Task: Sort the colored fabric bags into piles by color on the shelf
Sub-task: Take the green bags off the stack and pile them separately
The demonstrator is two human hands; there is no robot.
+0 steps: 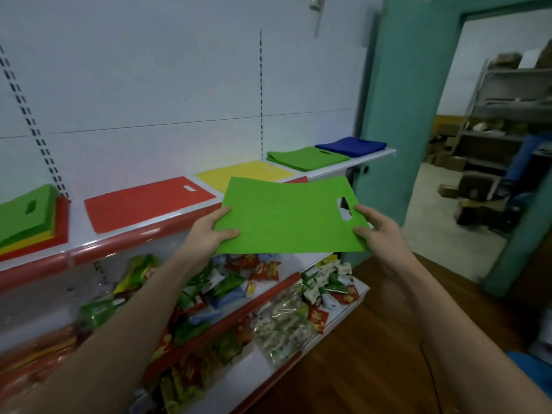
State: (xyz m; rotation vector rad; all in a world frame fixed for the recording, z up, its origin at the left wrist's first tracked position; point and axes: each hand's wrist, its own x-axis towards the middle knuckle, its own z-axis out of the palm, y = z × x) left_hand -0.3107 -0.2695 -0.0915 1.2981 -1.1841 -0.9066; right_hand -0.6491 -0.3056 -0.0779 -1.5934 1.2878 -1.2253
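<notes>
Overall, the white shelf (77,234) w/ red front edge runs left to right across the view, backed by a white panel wall. Below it, a lower shelf (260,363) carries loose snack packets (277,324) in green, red and white wrappers.

On the upper shelf, left to right: a mixed stack (28,218) at far left, green on top, yellow and red edges showing beneath; a red bag (146,204) lying flat, alone; a yellow bag (243,174) flat beside it; a green pile (306,158) of several bags; a blue pile (351,145) at the far right end, just beside the green pile.

Item in hand: one green bag (286,216), held roughly flat in the air in front of the shelf edge, approx. below the yellow bag, not touching the shelf. Its cut-out handle sits at the right end.

Left hand (209,231) grips the bag's left edge, thumb on top, fingers curled under. Right hand (378,231) grips the right edge near the handle cut-out, thumb on top, one finger showing through the cut-out.

At right, an open doorway w/ teal frame; storage racks beyond, detail blurred.
</notes>
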